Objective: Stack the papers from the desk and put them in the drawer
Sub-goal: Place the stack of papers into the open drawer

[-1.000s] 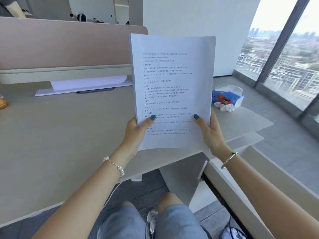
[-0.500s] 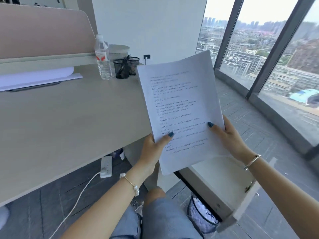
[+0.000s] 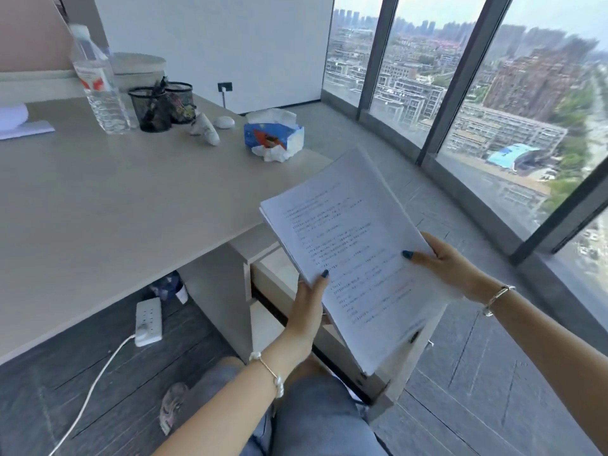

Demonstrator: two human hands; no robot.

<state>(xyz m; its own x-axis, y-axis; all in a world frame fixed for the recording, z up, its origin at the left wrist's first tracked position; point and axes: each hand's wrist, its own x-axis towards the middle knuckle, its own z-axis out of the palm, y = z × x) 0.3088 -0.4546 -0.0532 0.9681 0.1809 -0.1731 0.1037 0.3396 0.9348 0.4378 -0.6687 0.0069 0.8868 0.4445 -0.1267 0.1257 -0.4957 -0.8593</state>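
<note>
High-rise office, desk (image 3: 98,199), pen cups (image 3: 151,110), city windows (image 3: 513,103)

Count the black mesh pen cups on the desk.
2. One mesh cup stands right of the water bottle; the second mesh cup touches it, behind and to its right. None seems hidden.

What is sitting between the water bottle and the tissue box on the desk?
In the head view, between the water bottle and tissue box stand two black mesh pen cups, then two small white objects.
</note>
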